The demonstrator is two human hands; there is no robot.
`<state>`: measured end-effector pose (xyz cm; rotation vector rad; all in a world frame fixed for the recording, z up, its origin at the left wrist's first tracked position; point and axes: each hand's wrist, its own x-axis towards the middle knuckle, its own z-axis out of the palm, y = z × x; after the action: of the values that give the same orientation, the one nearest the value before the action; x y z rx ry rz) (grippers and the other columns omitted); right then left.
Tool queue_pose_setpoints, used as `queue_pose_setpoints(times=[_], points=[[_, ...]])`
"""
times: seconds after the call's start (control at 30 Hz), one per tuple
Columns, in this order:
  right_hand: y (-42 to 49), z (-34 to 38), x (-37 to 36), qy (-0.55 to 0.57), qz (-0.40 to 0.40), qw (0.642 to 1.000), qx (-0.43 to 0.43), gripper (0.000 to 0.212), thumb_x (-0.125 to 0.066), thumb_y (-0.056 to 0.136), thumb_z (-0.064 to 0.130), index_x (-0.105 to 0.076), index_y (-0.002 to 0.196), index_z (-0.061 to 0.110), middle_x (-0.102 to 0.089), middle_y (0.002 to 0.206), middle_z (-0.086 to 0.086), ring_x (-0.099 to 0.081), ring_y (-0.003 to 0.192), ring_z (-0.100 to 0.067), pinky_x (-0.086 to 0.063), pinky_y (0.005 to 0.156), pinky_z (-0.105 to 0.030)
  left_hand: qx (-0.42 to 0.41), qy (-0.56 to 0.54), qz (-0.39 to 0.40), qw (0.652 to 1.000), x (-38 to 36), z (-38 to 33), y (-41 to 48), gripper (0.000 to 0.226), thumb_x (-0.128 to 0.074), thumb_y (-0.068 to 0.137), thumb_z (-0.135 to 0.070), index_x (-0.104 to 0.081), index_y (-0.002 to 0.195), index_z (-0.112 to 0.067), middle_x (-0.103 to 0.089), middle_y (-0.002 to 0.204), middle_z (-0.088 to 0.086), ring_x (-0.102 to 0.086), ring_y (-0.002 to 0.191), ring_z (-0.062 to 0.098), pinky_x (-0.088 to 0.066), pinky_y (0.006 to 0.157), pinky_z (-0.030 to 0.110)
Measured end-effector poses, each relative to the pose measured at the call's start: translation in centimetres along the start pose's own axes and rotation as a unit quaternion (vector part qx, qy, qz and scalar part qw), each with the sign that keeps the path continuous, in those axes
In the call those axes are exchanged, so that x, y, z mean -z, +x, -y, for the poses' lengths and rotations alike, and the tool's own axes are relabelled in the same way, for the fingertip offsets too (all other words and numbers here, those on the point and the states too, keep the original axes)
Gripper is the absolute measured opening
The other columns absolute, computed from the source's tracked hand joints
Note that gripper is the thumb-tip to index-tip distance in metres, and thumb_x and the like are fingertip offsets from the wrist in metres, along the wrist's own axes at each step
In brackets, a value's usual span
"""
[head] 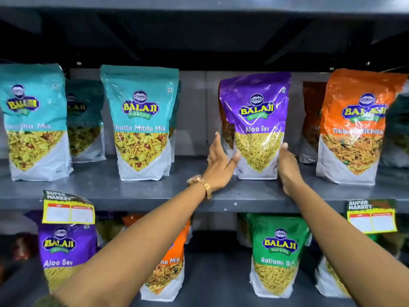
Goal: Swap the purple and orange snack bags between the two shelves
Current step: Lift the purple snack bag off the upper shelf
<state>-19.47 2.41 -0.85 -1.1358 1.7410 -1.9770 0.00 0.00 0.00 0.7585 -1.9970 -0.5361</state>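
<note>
A purple Aloo Sev bag (256, 120) stands upright on the upper shelf (132, 193), with an orange bag (226, 134) partly hidden right behind it. My left hand (219, 160) is at its lower left side, fingers spread and thumb touching the bag's front. My right hand (287, 165) rests against its lower right edge. A larger orange Tikha Mitha bag (352, 127) stands to the right on the same shelf. On the lower shelf stand another purple Aloo Sev bag (66, 251) and an orange bag (170, 269), partly hidden by my left forearm.
Teal Khatta Mitha Mix bags (139, 120) fill the upper shelf's left half. A green Ratlami Sev bag (278, 251) stands on the lower shelf at right. Yellow price tags (68, 212) hang from the upper shelf's front edge, one on each side.
</note>
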Motion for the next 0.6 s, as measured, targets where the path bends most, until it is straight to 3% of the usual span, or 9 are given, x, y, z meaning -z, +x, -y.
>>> queue_pose_setpoints(times=[0.07,0.13,0.17,0.23,0.33,0.4,0.5,0.57,0.6], points=[[-0.2,0.3,-0.3,-0.008,0.022,1.0,0.018,0.033,-0.031,0.098,0.044,-0.052,0.084,0.023,-0.049,0.086,-0.002,-0.043,0.078,-0.018,-0.036,0.074,-0.033,0.04,-0.02,0.058,0.997,-0.2,0.2,0.3,0.08,-0.036,0.099,-0.04,0.019,0.148,-0.011,0.012,0.162,0.012,0.004,0.151,0.026,-0.004,0.123,0.044],[0.3,0.1,-0.4,-0.014,0.035,0.999,0.002,0.028,-0.038,0.093,0.037,-0.049,0.071,0.024,-0.047,0.075,0.004,-0.042,0.067,-0.013,-0.036,0.064,-0.029,0.069,-0.016,0.107,0.992,0.1,0.5,0.6,0.076,-0.031,0.1,-0.041,0.018,0.149,-0.009,0.001,0.163,0.011,-0.01,0.15,0.026,-0.011,0.123,0.04],[0.4,0.0,-0.5,-0.019,0.032,0.999,-0.004,0.025,-0.04,0.089,0.038,-0.052,0.073,0.022,-0.054,0.078,-0.001,-0.048,0.071,-0.017,-0.04,0.068,-0.033,0.072,-0.013,0.121,0.99,0.0,0.7,0.7,0.073,-0.029,0.101,-0.041,0.014,0.149,-0.009,-0.01,0.162,0.012,-0.02,0.148,0.027,-0.017,0.121,0.038],[1.3,-0.9,-0.5,-0.02,0.037,0.999,-0.007,0.034,-0.043,0.079,0.046,-0.058,0.09,0.018,-0.065,0.104,-0.013,-0.058,0.095,-0.03,-0.046,0.09,-0.043,0.064,-0.001,0.15,0.987,0.0,0.8,0.7,0.068,-0.028,0.101,-0.042,0.003,0.151,-0.008,-0.029,0.156,0.014,-0.035,0.141,0.029,-0.025,0.117,0.039],[3.1,-2.3,-0.3,-0.009,0.057,0.998,-0.011,0.057,-0.047,0.07,0.057,-0.059,0.109,0.017,-0.066,0.118,-0.014,-0.06,0.109,-0.033,-0.045,0.102,-0.05,0.065,-0.019,0.158,0.985,-0.1,1.5,1.1,0.08,-0.033,0.09,-0.061,-0.008,0.15,-0.013,-0.038,0.152,0.017,-0.043,0.135,0.032,-0.033,0.115,0.047],[1.9,-1.4,-0.2,-0.007,0.059,0.998,-0.02,0.056,-0.05,0.073,0.055,-0.058,0.109,0.014,-0.069,0.108,-0.013,-0.063,0.102,-0.033,-0.049,0.096,-0.047,0.085,-0.053,0.145,0.984,0.0,1.6,1.1,0.08,-0.038,0.089,-0.06,-0.012,0.148,-0.013,-0.05,0.14,0.017,-0.053,0.123,0.032,-0.039,0.11,0.05],[0.2,0.2,-0.3,-0.007,0.059,0.998,-0.02,0.034,-0.05,0.086,0.042,-0.054,0.103,0.012,-0.063,0.085,-0.008,-0.056,0.08,-0.026,-0.044,0.079,-0.041,0.106,-0.093,0.116,0.983,0.4,1.2,1.0,0.062,-0.044,0.098,-0.037,-0.019,0.147,-0.007,-0.064,0.115,0.013,-0.055,0.1,0.023,-0.043,0.101,0.046],[-0.3,0.6,-0.2,-0.009,0.064,0.998,-0.022,0.037,-0.049,0.088,0.042,-0.054,0.107,0.01,-0.067,0.096,-0.015,-0.056,0.084,-0.025,-0.046,0.082,-0.044,0.108,-0.101,0.1,0.984,0.8,0.9,0.7,0.06,-0.051,0.096,-0.032,-0.027,0.144,-0.004,-0.063,0.092,0.003,-0.053,0.095,0.019,-0.042,0.096,0.038],[-0.4,0.5,0.0,-0.009,0.075,0.997,-0.02,0.042,-0.05,0.086,0.043,-0.053,0.11,0.009,-0.068,0.105,-0.019,-0.058,0.087,-0.026,-0.048,0.085,-0.044,0.108,-0.102,0.102,0.984,1.1,0.7,0.3,0.06,-0.056,0.094,-0.03,-0.031,0.142,-0.003,-0.061,0.09,0.002,-0.053,0.095,0.018,-0.041,0.095,0.034]])
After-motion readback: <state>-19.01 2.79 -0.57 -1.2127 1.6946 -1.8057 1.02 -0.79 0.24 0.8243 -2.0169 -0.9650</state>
